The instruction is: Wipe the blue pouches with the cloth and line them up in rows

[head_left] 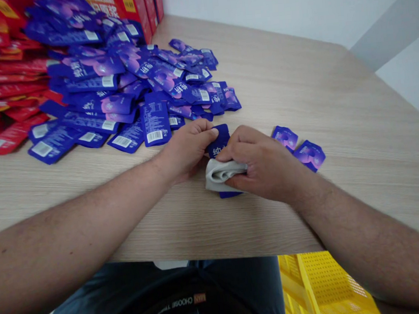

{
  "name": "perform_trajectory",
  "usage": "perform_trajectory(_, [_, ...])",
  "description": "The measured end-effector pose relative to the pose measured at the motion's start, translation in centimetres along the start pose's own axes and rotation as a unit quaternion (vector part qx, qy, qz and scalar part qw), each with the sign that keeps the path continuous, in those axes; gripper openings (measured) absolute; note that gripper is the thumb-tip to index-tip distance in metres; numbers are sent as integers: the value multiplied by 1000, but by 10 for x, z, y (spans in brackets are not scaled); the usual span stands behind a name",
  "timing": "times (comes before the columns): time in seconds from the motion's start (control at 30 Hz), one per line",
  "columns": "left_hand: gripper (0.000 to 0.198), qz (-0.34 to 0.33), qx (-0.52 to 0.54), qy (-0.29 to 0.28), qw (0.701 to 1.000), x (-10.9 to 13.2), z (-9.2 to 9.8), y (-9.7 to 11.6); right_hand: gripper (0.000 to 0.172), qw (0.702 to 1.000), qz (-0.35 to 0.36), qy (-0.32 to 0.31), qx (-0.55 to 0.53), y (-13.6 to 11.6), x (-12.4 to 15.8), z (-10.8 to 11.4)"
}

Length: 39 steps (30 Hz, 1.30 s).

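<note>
My left hand [193,147] is closed on the upper left edge of a blue sachet [218,139] with white lettering, thumb on its face. A folded whitish cloth [223,173] is gripped in my right hand [259,159] and lies across the lower part of that sachet, hiding much of it. The sachet's bottom edge shows below the cloth. Just right of my right hand, a few blue and pink sachets [309,155] lie on the table, partly behind the hand. Beyond my left hand spreads a large heap of similar blue sachets [156,117].
Red packets [6,92] are piled at the far left, with red printed boxes [139,10] behind the heaps. The wood-grain table [298,79] meets a white wall at the back. Below the front edge, at right, stands a yellow perforated plastic crate [329,283].
</note>
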<state>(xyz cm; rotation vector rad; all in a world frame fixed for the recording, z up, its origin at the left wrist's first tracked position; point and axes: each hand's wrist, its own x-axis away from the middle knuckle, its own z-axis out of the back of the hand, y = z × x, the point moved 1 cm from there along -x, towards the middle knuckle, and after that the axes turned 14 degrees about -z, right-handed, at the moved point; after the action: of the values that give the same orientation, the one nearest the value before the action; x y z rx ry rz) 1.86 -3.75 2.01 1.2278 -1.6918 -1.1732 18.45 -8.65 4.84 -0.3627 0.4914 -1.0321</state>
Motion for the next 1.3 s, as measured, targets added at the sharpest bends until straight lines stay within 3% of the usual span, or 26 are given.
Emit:
perform_trajectory(0.1, [23,-1,10,7,1000,-1,0,0,26,999,-18,26,6,0,0,-2])
perform_trajectory(0.23, [23,0,15,2,1000,-2,2,1,16,996,37,-73,30,-2,1,-5])
perform_trajectory(0.33, [19,-1,17,4,1000,-5,6,5,18,994,48,-93,37,5,0,1])
perform_trajectory(0.5, [14,-25,17,23,999,-13,14,11,24,999,-32,9,-10,27,-8,18])
perform_trajectory(0.6, [13,-24,23,24,999,-15,16,11,24,997,-68,28,-16,36,-12,21])
perform_trajectory(0.67, [13,-23,27,28,999,-16,18,9,23,997,-79,-2,-28,38,-14,19])
perform_trajectory(0.77, [13,-22,23,34,999,-18,21,6,22,988,-83,-118,-47,40,-14,16])
perform_trajectory(0.83, [14,-29,27,34,999,-20,22,5,23,983,-89,-150,-50,41,-13,16])
perform_trajectory(0.97, [14,-25,44,35,998,-20,23,6,23,987,-138,-70,-50,42,-15,21])
perform_trajectory(1.1, [13,-6,60,27,998,-18,20,9,24,982,-147,-95,-69,43,-16,22])
perform_trajectory(1.23, [13,-15,90,20,996,-16,20,11,29,978,-174,-35,-111,46,-16,18])
perform_trajectory(1.3, [13,-13,90,18,996,-15,21,12,25,981,-148,-74,-102,45,-15,13])
